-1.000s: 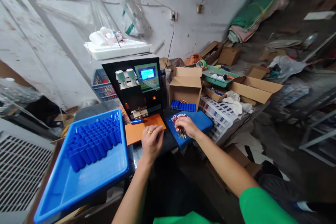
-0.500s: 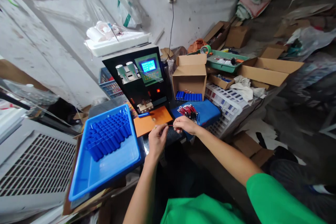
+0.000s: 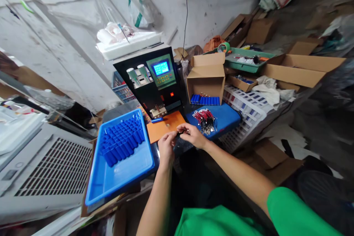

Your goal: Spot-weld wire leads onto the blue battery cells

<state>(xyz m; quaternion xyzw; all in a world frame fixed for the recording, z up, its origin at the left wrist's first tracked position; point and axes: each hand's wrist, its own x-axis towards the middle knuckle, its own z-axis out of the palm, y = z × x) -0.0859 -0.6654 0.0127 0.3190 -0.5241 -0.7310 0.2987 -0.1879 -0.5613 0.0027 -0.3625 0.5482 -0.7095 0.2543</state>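
My left hand (image 3: 166, 145) and my right hand (image 3: 191, 135) meet at the near edge of the orange mat (image 3: 165, 126), fingers pinched together on a small wire piece too tiny to make out clearly. A bundle of red wires with metal ends (image 3: 205, 120) lies on the blue pad (image 3: 224, 117) just right of my right hand. A single blue battery cell (image 3: 156, 120) lies under the electrodes of the black spot welder (image 3: 155, 81). The blue tray (image 3: 121, 169) with several blue cells standing in rows sits to my left.
An open cardboard box (image 3: 206, 77) has a row of blue cells (image 3: 205, 100) in front of it. White crates (image 3: 246, 103), more cartons (image 3: 301, 70) and a green tray (image 3: 243, 61) crowd the right. A grey vented unit (image 3: 47, 169) stands on the left.
My right hand left the wire bundle with a small wire and came to meet my left hand, which lifted off the orange mat; both now pinch together. The view shifted right.
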